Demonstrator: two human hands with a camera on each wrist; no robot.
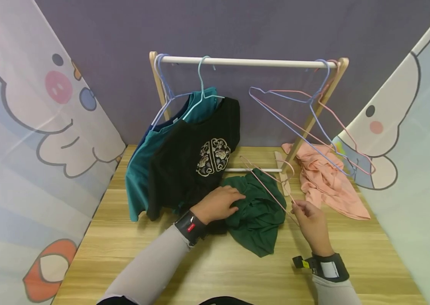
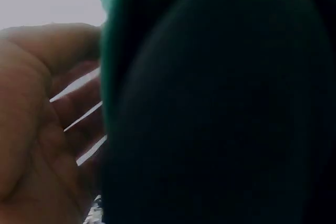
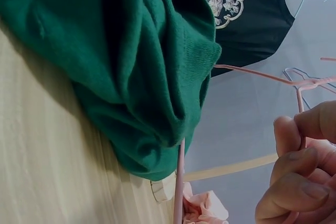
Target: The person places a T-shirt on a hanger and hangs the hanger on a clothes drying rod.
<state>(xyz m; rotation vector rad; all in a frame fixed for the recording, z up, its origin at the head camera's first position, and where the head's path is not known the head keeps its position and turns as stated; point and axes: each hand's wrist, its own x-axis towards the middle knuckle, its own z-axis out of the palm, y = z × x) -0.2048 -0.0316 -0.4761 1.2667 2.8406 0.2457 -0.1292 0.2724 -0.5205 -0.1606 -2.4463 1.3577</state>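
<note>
Two hands work over one crumpled green garment (image 1: 257,220), which lies mid-desk in soft folds with a ribbed edge. The left hand (image 1: 215,203) rests on its left side, fingers extended and slightly parted, thumb apart from them. The right hand (image 1: 311,224) pinches one pink wire hanger (image 1: 283,181), thumb against fingers on a sloping arm; the thin, triangular frame crosses the green cloth.

One clothes rack stands along the desk's far edge: a smooth white rod (image 1: 245,62) between two pale wooden uprights. Five more hangers hang from it: two bluish ones (image 1: 170,95) and one mint hanger (image 1: 201,91) toward the left, one blue hanger (image 1: 311,101) and one second pink hanger (image 1: 356,149) at the right. Three layers of cloth hang at left: navy cloth (image 1: 147,135), a teal garment (image 1: 136,186), and a black garment (image 1: 178,161) bearing a round, pale floral emblem. One peach garment (image 1: 323,173) lies rumpled near the desk's far right corner.
</note>
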